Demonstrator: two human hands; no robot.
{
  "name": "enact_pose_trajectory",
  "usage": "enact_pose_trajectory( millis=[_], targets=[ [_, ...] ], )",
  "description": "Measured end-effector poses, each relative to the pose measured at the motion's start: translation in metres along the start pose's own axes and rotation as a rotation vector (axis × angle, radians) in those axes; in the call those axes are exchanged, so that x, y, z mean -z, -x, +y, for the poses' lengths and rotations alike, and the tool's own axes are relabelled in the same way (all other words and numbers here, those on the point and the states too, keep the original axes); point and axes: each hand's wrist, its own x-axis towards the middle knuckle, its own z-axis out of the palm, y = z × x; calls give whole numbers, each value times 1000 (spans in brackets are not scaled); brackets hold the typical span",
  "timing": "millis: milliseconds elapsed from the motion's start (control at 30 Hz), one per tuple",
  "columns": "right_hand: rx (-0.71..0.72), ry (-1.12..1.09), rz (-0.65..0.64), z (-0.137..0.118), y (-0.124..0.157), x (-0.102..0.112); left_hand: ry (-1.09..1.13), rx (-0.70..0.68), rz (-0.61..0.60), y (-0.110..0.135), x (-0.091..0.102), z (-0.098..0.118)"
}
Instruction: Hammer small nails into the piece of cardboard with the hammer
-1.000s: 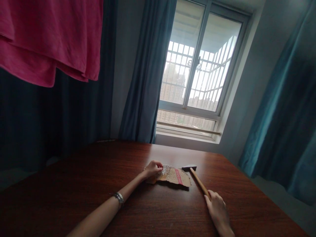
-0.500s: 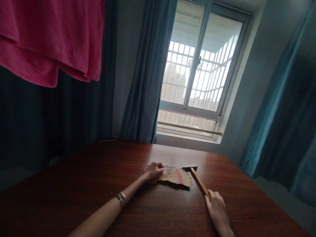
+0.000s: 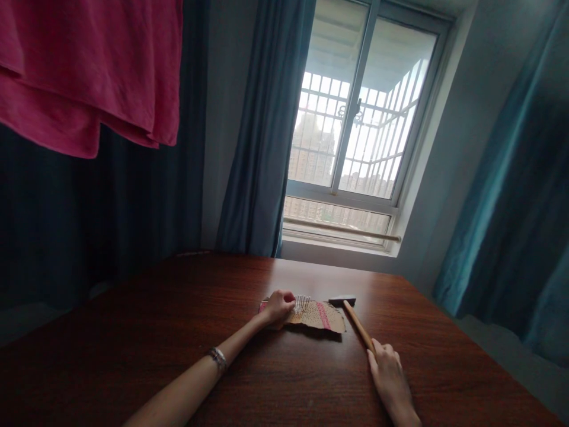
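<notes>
A piece of cardboard (image 3: 334,321) with a pink stripe and many small dark holes lies on the wooden table (image 3: 249,379). A row of thin nails (image 3: 303,301) stands upright near its far edge. My left hand (image 3: 278,308) rests over the cardboard's left part, fingers pinched beside the nails; whatever is between the fingertips is hidden. To the right, my right hand (image 3: 390,373) is wrapped round the wooden handle of a hammer (image 3: 359,329). The dark hammer head is just beyond the cardboard's right end, low over the table; I cannot tell whether it touches.
Behind the table is a window (image 3: 355,118) with a rail (image 3: 342,230) across its lower part. Blue curtains (image 3: 255,148) hang beside it, with another curtain (image 3: 498,196) at the right. A pink cloth (image 3: 102,71) hangs at the upper left.
</notes>
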Motion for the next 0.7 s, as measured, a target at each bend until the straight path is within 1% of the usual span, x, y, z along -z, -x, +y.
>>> enact_pose_trajectory(
  millis=[100,200,300,367,433,533,600,633,700],
  targets=[
    [21,23,55,-1,3,-2,1,2,-2,-2,-1,-1],
    [19,-21,110,-1,5,-3,-1,16,-14,-2,-1,-1],
    [-21,-144,122,-4,3,-1,-6,22,-20,-2,0,1],
    [-102,-276,78,-8,-5,6,-10,24,-25,-2,0,1],
    [-196,-461,4,-15,-15,18,-14,27,-25,-2,-1,1],
    [-278,-813,-142,-31,-32,48,-16,16,-14,-2,-2,-1],
    [-277,-1017,-260,-45,-40,72,-8,7,-14,-2,-2,-1],
    [-245,-1085,-316,-52,-42,84,-4,5,-16,-2,-2,-1],
    [-178,-1146,-372,-67,-45,106,1,5,-19,-2,-1,-1]
  ],
)
